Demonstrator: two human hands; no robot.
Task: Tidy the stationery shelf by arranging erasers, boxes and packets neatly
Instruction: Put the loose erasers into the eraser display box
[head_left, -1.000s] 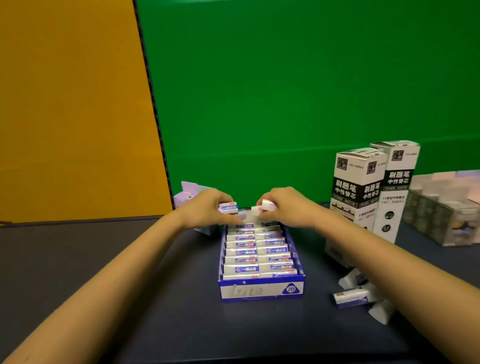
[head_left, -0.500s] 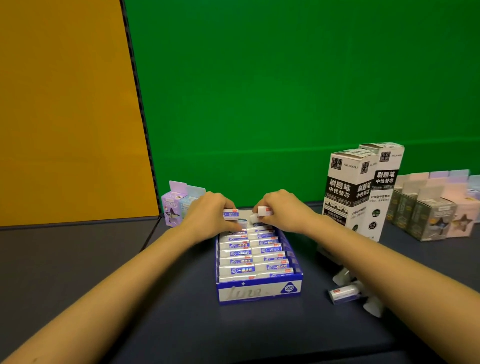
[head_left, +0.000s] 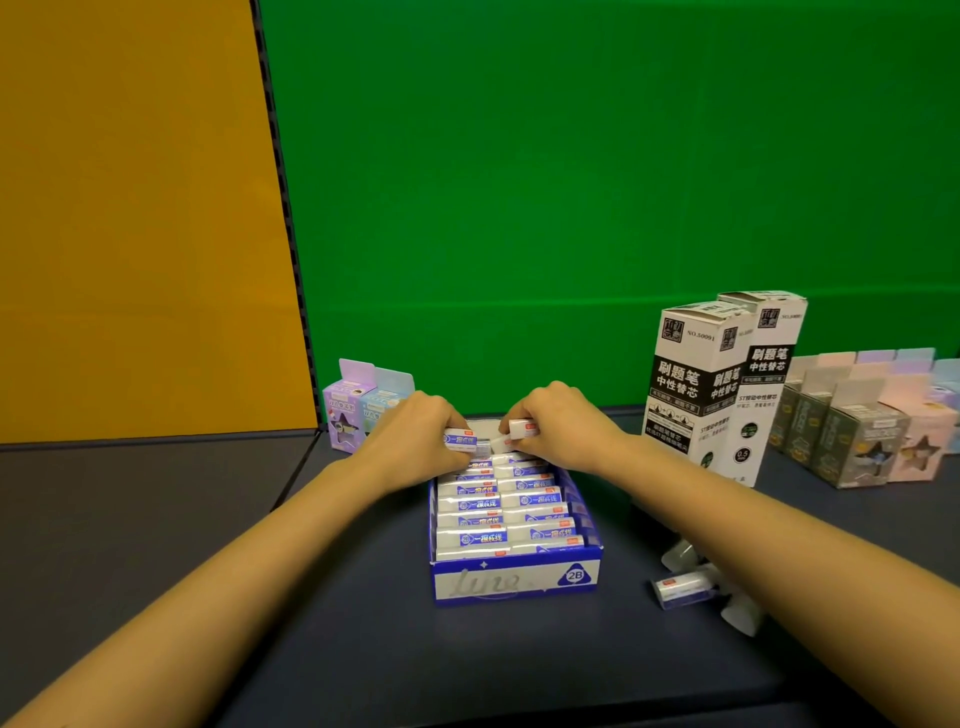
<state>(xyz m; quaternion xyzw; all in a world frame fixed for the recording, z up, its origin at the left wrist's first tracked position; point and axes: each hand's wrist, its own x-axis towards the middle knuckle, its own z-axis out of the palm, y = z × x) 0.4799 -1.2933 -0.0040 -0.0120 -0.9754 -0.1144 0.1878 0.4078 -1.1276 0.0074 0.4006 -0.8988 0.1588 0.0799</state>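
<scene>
Pinching one eraser (head_left: 461, 439) in my left hand (head_left: 415, 434) and another (head_left: 522, 428) in my right hand (head_left: 558, 423) (both clamped), I fill the tray (head_left: 514, 579)'s far end.

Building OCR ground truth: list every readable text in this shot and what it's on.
"2B": front of the eraser tray.
"Lune": script on the same front, shaky read.
"NO.50091": top of the front refill box.
"刷题笔 中性替芯": black band on that box and on the rear refill box.
"0.5": circle low on the rear box.
Eraser wrappers, small boxes at either side: too blurred.
</scene>
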